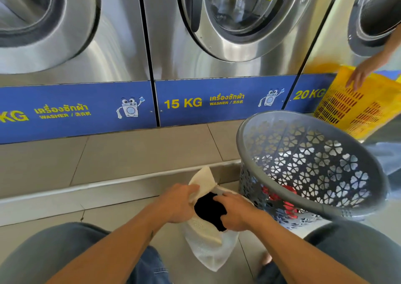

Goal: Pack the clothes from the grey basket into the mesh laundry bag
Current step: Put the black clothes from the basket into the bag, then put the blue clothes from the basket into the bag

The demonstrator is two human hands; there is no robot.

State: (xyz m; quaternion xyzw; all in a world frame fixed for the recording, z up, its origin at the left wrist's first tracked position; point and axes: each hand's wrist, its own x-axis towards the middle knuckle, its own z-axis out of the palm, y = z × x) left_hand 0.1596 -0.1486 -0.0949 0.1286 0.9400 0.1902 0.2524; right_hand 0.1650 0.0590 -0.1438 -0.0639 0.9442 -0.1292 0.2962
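A white mesh laundry bag [208,244] lies on the floor between my knees, its mouth held apart. My left hand [176,203] grips the bag's upper edge. My right hand [235,212] is closed on a black garment [209,211] that sits in the bag's mouth. To the right stands the grey basket [256,131], tilted toward me, with a red garment [282,199] showing through its patterned wall at the bottom.
A row of steel washers [227,29] with a blue base panel fills the back, behind a raised tiled step [130,155]. At the upper right another person's hand [360,75] holds a yellow basket [358,105].
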